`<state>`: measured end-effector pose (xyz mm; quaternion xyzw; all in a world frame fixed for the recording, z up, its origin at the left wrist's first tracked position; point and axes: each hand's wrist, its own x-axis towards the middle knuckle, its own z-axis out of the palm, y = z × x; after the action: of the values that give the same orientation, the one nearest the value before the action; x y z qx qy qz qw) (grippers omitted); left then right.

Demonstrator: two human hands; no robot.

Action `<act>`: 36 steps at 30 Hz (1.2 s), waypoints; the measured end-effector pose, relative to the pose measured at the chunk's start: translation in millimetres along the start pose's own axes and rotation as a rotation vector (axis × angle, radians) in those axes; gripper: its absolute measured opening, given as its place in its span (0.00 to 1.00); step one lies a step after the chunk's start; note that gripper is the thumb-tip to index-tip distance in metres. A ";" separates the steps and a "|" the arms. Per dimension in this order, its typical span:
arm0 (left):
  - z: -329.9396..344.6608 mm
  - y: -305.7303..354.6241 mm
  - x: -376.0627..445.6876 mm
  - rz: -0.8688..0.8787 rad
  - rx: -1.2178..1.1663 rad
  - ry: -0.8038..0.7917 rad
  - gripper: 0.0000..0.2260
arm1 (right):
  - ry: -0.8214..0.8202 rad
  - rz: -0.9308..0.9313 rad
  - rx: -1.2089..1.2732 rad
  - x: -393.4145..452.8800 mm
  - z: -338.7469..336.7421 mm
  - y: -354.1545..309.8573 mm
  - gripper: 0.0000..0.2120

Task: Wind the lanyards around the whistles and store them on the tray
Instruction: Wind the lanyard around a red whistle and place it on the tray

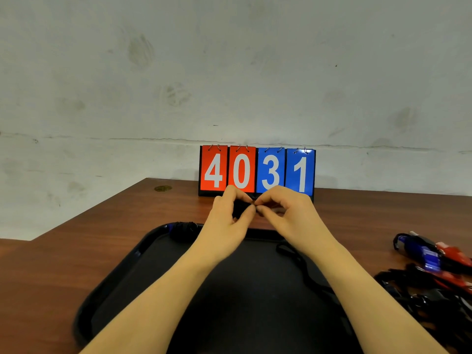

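Tray: one black plastic tray (pixel 122 274), one wound blue whistle (pixel 181 229) inside.
Pile: tangled red and blue whistles (pixel 434 254), uncountable.
Hands: left hand (pixel 227 221) grips black-wrapped whistle (pixel 240 208); right hand (pixel 286 213) pinches its end.

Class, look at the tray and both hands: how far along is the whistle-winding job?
Done: one wound whistle sits at the tray's far left corner. In hand: the left hand holds a dark whistle while the right hand pinches its lanyard. Left: a pile of whistles waits on the right.

A matt black plastic tray (pixel 122 274) is seen on a smooth wood-grain table (pixel 63 251). Glossy scoreboard (pixel 256 171) cards are hung on metal rings (pixel 214 147).
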<state>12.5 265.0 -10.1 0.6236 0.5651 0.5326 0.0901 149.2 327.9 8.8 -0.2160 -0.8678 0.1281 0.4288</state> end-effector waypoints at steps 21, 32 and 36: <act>4.4 4.9 3.6 -0.088 -0.248 0.046 0.07 | -0.013 -0.108 -0.141 2.4 3.9 -1.5 0.04; 3.7 4.3 4.5 -0.151 -0.417 0.073 0.07 | 0.004 -0.220 -0.184 1.6 7.9 -0.9 0.04; 3.9 3.3 4.2 -0.149 -0.436 0.106 0.06 | 0.015 -0.201 -0.107 1.8 8.6 1.6 0.04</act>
<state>16.6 269.2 -7.0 0.5170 0.4850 0.6661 0.2319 141.8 329.9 4.3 -0.1517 -0.8874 0.0362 0.4338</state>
